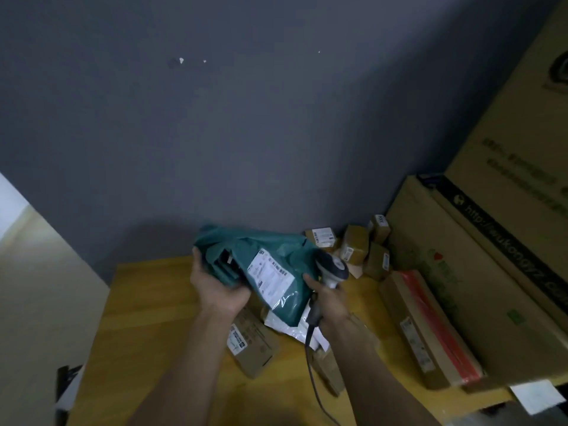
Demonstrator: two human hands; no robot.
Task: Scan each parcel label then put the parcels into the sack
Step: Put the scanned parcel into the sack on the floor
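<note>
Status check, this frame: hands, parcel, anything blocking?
Left hand grips teal plastic mailer parcel, white label facing up. Right hand grips grey corded handheld scanner beside label. Nothing between them; sack unseen.

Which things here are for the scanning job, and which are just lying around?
For the job: green parcel in the left hand; its white label; scanner in the right hand; small labelled boxes by the wall; white bag on the table.
Just lying about: big cartons on the right; white paper at bottom right.
</note>
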